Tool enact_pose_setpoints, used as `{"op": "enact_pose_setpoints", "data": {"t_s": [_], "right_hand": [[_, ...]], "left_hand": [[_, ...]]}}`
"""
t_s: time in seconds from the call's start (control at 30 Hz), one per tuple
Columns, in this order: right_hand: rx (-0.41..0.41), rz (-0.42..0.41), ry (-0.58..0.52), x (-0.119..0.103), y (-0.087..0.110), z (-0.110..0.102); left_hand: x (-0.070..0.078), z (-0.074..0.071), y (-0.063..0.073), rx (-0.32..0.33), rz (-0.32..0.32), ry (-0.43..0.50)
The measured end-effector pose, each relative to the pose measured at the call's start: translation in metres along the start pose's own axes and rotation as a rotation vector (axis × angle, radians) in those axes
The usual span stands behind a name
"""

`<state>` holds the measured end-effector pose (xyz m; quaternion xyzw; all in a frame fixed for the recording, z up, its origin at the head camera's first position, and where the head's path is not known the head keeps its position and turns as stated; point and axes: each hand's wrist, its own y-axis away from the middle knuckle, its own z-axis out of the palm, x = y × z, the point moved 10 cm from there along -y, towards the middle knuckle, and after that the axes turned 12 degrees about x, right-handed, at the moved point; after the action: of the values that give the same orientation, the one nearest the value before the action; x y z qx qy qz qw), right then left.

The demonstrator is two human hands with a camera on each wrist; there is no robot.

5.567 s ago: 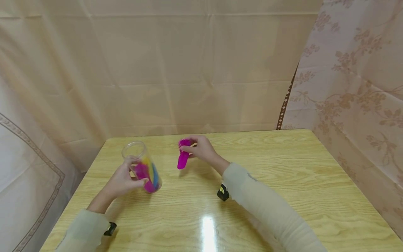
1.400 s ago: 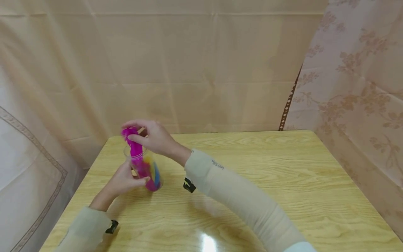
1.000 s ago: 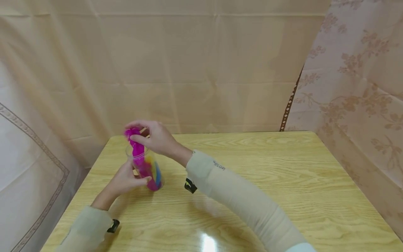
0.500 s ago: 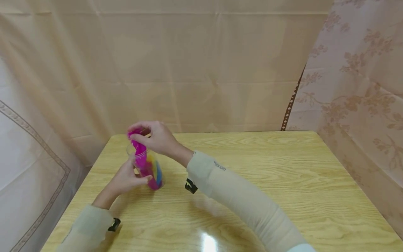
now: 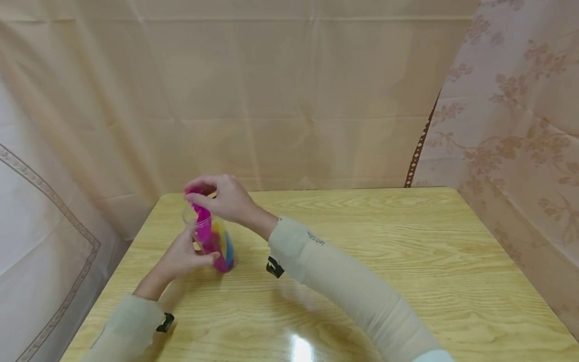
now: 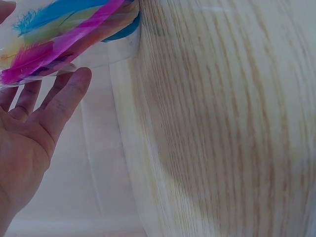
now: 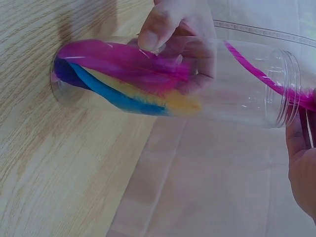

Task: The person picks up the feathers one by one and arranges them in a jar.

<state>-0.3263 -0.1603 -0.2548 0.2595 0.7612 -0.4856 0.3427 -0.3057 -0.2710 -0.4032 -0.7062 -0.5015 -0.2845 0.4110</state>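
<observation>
My left hand (image 5: 181, 254) grips a clear, screw-necked plastic jar (image 7: 232, 94) around its side, thumb on the near face. The jar stands slightly tilted on the table. Magenta, yellow and blue feathers (image 7: 133, 98) lie along its lower part, and the left wrist view shows several feathers (image 6: 74, 39) through the wall. Above the uncapped mouth, my right hand (image 5: 226, 198) pinches the upper end of a magenta feather (image 5: 204, 221). The feather's lower part reaches down through the mouth into the jar; its top is partly hidden by my fingers.
The wood-grained table (image 5: 362, 241) extends to the right of the jar. A beige cloth (image 5: 280, 100) hangs behind the back edge. Patterned cloths (image 5: 520, 125) hang at the sides. Black wrist-camera mounts (image 5: 274, 267) sit under both forearms.
Earlier, my right hand held the magenta feather to the right of the jar. It has since moved left over the mouth, and the feather has sunk lower inside. My left hand keeps its grip.
</observation>
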Motion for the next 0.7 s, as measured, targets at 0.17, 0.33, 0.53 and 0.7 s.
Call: {"op": "enact_pose_setpoints", "data": {"t_s": [0.17,0.33,0.53,0.7], "right_hand": [[0.001,-0.006,0.004,0.0015,-0.0004,0.0002],[-0.006,0.007,-0.01,0.0047,-0.0003,0.0017],[-0.003,0.013,-0.012,0.0069,-0.0011,0.0021],[0.0,0.007,0.001,0.0075,-0.0021,0.0026]], "left_hand": [[0.0001,0.0011,0.0005,0.009,0.005,-0.007],[-0.0007,0.0014,0.0015,0.01,-0.003,-0.006],[-0.0029,-0.0002,0.0002,0.014,-0.001,-0.028],[-0.0036,0.0002,-0.0005,0.001,-0.004,0.0]]}}
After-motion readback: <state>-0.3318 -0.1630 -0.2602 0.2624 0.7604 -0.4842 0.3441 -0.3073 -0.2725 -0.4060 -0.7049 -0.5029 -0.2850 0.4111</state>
